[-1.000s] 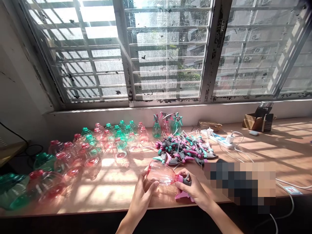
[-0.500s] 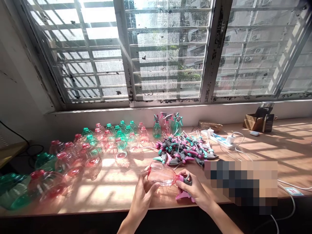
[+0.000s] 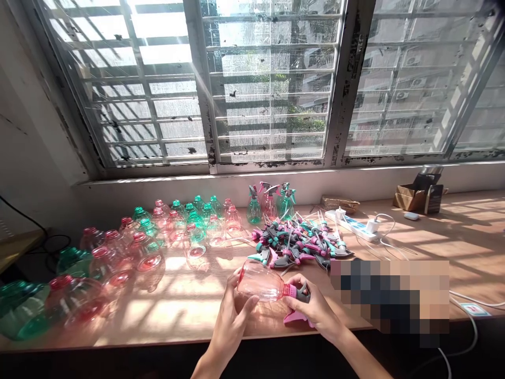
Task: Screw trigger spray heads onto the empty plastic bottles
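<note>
A clear pink spray bottle point(image 3: 260, 281) lies sideways in the air above the table's front edge, its neck pointing right. My left hand point(image 3: 232, 310) is closed round the bottle's base end. At the neck, my right hand point(image 3: 311, 308) grips the pink-and-grey spray head point(image 3: 299, 293), whose pink collar sits against the bottle's mouth; I cannot tell how tight it is. A pink trigger part point(image 3: 295, 317) shows below the right hand. Just beyond the hands lies a pile of loose spray heads point(image 3: 300, 239) in pink, teal and grey, with thin white tubes.
Several open green and pink bottles point(image 3: 145, 258) stand on the wooden table point(image 3: 169, 321) at the left. Bottles with spray heads point(image 3: 270, 202) stand by the wall. A power strip point(image 3: 353, 226), a cardboard box point(image 3: 408, 197) and white cables point(image 3: 394, 231) are to the right.
The bottle and both hands stay almost in place, with the bottle's base end shifted very slightly up and left. Nothing else has visibly changed.
</note>
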Available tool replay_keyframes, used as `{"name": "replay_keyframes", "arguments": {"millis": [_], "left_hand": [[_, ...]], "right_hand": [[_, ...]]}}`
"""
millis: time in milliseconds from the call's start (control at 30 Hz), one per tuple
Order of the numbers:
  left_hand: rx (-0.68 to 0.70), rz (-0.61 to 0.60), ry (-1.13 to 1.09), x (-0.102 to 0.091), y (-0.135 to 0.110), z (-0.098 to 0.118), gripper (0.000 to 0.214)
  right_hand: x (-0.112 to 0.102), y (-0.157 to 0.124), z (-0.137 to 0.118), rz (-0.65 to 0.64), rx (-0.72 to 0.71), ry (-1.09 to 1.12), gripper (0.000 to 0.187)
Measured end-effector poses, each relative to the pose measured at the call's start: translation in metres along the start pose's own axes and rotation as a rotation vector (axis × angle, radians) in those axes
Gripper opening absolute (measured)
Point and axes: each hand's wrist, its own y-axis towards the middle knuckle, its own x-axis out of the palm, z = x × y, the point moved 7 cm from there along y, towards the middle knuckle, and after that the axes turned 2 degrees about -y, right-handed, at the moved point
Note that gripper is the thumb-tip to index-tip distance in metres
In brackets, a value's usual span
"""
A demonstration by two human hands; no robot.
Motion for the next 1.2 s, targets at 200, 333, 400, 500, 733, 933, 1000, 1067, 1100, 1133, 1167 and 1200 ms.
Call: {"name": "replay_keyframes", "arguments": {"millis": [200,333,400,500,733,933,1000,1067,1100,1133,1167,1200], "left_hand": [[-0.011,0.002,-0.016,-0.0005,0.0013,0.0005,0.043],[0.071,-0.024,0.023,0.0005,0.0022,-0.0009,0.044],[0.100,-0.036,0.057,0.0015,0.0019,-0.0013,0.047],[0.083,-0.041,0.125,0.0023,0.0009,-0.0025,0.059],[0.024,0.003,0.022,-0.0022,0.0003,-0.0044,0.055],[0.172,0.021,0.110,-0.0006,0.0006,-0.0076,0.047],[0.219,0.018,0.139,0.0008,-0.0007,-0.0059,0.046],[0.237,0.005,0.147,0.0020,-0.0019,-0.0028,0.051],[0.230,0.002,0.142,0.0020,-0.0023,-0.0013,0.055],[0.212,0.000,0.127,0.0017,-0.0023,0.0000,0.059],[0.184,0.002,0.100,0.0010,-0.0021,0.0007,0.060],[0.146,0.005,0.060,0.0002,-0.0017,0.0008,0.058]], "right_hand": [[-0.0008,-0.0012,0.0036,-0.011,0.051,-0.018,0.031],[-0.0034,-0.0012,0.0015,0.031,0.089,0.081,0.036],[-0.0034,-0.0007,-0.0002,0.043,0.074,0.124,0.036],[-0.0014,0.0000,0.0023,0.026,0.072,0.084,0.038],[-0.0008,0.0008,0.0046,0.024,-0.002,-0.019,0.037],[-0.0021,0.0015,0.0031,0.017,0.083,0.131,0.038],[-0.0028,0.0011,0.0015,0.016,0.078,0.194,0.035],[-0.0031,0.0006,0.0016,0.019,0.068,0.177,0.034],[-0.0024,0.0003,0.0020,0.015,0.060,0.141,0.034],[-0.0016,-0.0001,0.0027,0.012,0.052,0.102,0.035],[-0.0003,-0.0006,0.0040,0.006,0.051,0.078,0.036],[0.0012,-0.0011,0.0055,-0.003,0.055,0.074,0.037]]}}
